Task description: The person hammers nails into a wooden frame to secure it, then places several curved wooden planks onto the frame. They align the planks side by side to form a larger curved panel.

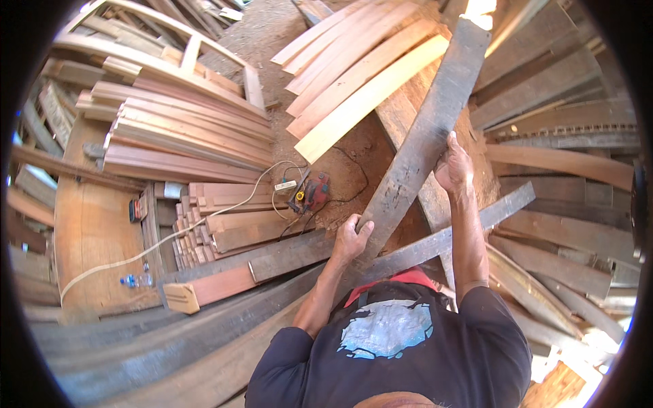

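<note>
A long dark weathered plank (pixel 425 126) slants across in front of my body, its far end pointing up and to the right. My left hand (pixel 351 239) is closed round the plank's edge near the close end, thumb on the upper face. Farther up the opposite edge, my right hand (pixel 454 163) grips the plank with the thumb up along its side. The fingers of both hands are partly hidden by the plank. Below it, a greyish board (pixel 442 243) runs crosswise close to my waist.
Pale boards (pixel 371 88) lie fanned out ahead, and reddish planks (pixel 183 136) are stacked at left. A red power tool (pixel 317 192) sits beside a white power strip (pixel 286 185) with a trailing cord (pixel 170 238). A plastic bottle (pixel 138 280) lies left; old boards (pixel 564 231) crowd the right.
</note>
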Available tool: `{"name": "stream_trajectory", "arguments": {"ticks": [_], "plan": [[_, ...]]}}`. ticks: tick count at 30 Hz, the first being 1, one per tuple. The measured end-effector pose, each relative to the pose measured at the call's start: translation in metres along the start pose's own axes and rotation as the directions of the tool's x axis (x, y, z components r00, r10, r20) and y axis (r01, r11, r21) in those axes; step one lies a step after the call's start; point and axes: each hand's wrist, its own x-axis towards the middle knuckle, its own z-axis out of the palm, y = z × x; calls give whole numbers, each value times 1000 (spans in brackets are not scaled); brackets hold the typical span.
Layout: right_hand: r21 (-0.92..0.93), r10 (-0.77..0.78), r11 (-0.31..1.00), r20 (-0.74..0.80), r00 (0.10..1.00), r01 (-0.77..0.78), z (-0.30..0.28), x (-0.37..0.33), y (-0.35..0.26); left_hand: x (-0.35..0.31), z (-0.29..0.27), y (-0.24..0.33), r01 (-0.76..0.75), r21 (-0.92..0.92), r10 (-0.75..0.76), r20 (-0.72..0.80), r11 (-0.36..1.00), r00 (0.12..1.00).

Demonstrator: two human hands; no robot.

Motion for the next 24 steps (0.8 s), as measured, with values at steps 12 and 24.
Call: {"name": "stream_trajectory", "arguments": {"ticks": [12,24], "plan": [[-935,-459,144,-353,815,-324,-240,-26,33,94,-29,-48,116,258,-156,141,959,978],[-552,-196,-96,-805,560,-828,-234,-53,110,97,-12,-81,305,320,-364,140,897,921]]}}
